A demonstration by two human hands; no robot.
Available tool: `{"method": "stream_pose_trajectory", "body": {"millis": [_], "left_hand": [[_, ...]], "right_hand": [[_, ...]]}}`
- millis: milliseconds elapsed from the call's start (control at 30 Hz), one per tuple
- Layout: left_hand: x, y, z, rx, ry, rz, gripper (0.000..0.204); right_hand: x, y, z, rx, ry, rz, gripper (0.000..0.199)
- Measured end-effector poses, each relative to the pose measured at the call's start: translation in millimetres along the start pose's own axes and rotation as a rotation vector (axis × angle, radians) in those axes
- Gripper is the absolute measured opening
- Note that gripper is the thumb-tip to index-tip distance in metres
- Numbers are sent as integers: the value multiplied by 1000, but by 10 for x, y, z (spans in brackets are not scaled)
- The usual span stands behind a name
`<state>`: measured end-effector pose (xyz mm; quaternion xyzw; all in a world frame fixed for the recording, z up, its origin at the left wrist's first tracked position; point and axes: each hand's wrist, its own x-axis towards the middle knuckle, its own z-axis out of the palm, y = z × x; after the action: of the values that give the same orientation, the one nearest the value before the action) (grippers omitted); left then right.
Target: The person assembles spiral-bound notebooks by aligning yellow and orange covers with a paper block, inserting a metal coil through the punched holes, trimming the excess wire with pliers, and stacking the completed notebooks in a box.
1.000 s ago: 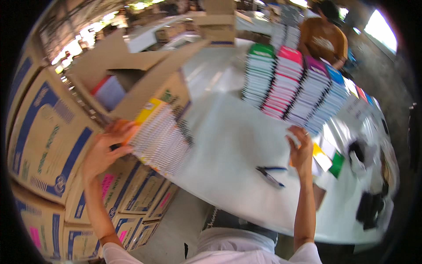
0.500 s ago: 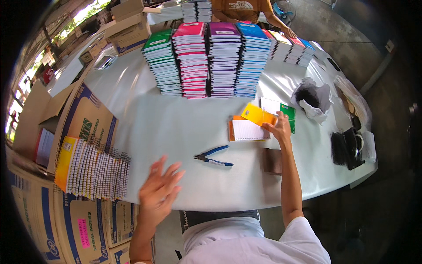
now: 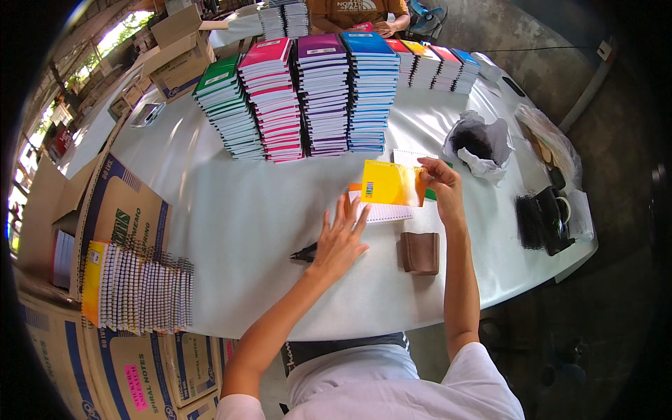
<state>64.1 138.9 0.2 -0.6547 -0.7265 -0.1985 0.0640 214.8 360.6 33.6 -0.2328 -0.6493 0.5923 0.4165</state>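
My right hand pinches the right edge of a yellow cover, raised a little over the table. Under it lies a lined paper pad, with an orange cover showing at its upper left. Fingers spread, my left hand reaches over the pad's left edge, its fingertips close to the yellow cover; whether they touch cannot be told. Beneath that hand the cutting pliers are mostly hidden, only the dark jaws showing. Behind my right hand are a white pad and a part of a green cover.
A brown block sits by my right forearm. Tall notebook stacks stand ahead. Spiral notebooks and cartons are at left. Crumpled paper with black coils and more coils lie right. A person works opposite.
My left hand has moved right and forward, from bare table to the pad, now covering most of the pliers. My right hand has raised and straightened the yellow cover. The view has shifted slightly.
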Motion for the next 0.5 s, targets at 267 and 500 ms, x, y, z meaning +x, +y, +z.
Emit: {"method": "stream_pose_trajectory", "body": {"millis": [267, 500], "left_hand": [[345, -244, 448, 248, -4, 210, 51], [300, -376, -437, 224, 89, 560, 34]], "right_hand": [[-119, -161, -269, 322, -69, 82, 20], [-227, -531, -59, -55, -627, -151, 14]]}}
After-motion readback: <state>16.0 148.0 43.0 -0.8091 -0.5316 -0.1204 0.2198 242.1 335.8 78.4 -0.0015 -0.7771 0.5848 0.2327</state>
